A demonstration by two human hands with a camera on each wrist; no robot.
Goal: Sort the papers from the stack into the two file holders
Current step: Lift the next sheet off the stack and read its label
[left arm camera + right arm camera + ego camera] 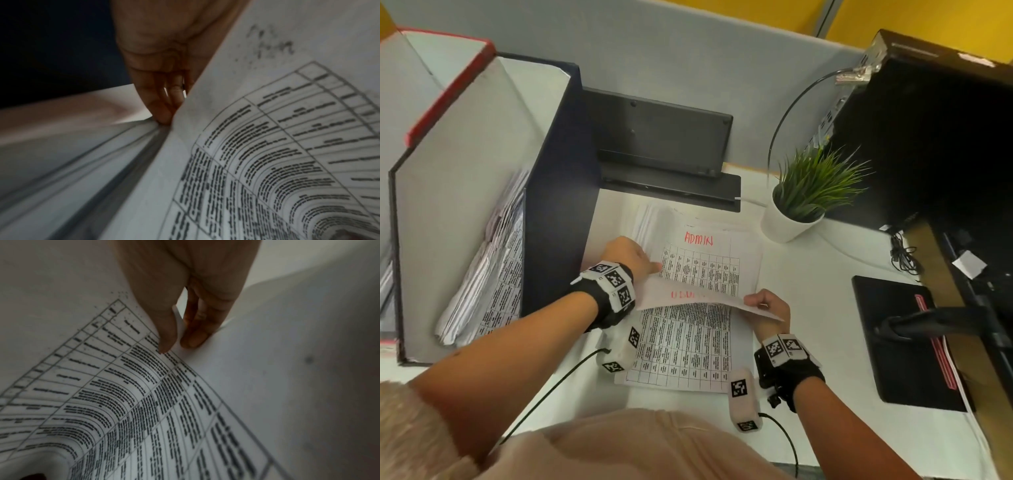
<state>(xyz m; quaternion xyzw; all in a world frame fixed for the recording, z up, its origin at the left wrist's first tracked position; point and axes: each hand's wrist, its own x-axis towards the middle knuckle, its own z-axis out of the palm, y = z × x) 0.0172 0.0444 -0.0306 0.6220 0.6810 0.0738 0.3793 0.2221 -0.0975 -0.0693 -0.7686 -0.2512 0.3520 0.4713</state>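
— Two hands are seen lifting one sheet (690, 297); how is it held?
— It is pinched at its near corner by the right hand (767, 306), and its other edge is gripped by the left hand (627, 255).
— Where is the stack (700, 274)?
— On the white worktop (815, 291), headed "ADMIN"; the dark file holder (482, 205), part-filled, stands leftward, the red-edged one (445, 82) behind.

"ADMIN" is handwritten in red atop the exposed sheet (702, 260) of the stack; table print is illegible.
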